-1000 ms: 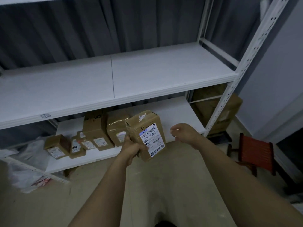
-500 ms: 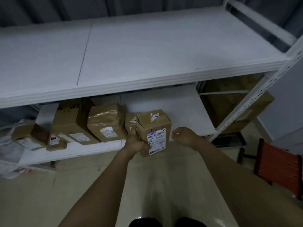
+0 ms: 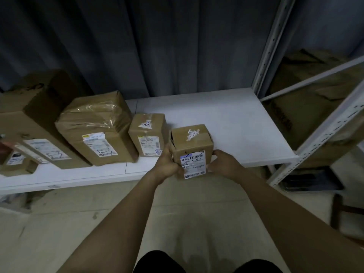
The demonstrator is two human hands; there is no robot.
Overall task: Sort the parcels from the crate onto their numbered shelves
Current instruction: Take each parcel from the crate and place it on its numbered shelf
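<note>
Parcel [image 3: 192,142], small brown cardboard box, white barcode label: gripped between both hands, left hand [image 3: 167,166] curled round left side, right hand [image 3: 224,164] at right corner. Upright at front edge of white metal shelf [image 3: 226,119]; shelf depth directly ahead, hands equally near.

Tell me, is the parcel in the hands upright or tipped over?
Upright: the parcel shows its taped top upward; left hand and right hand hold its sides.
</note>
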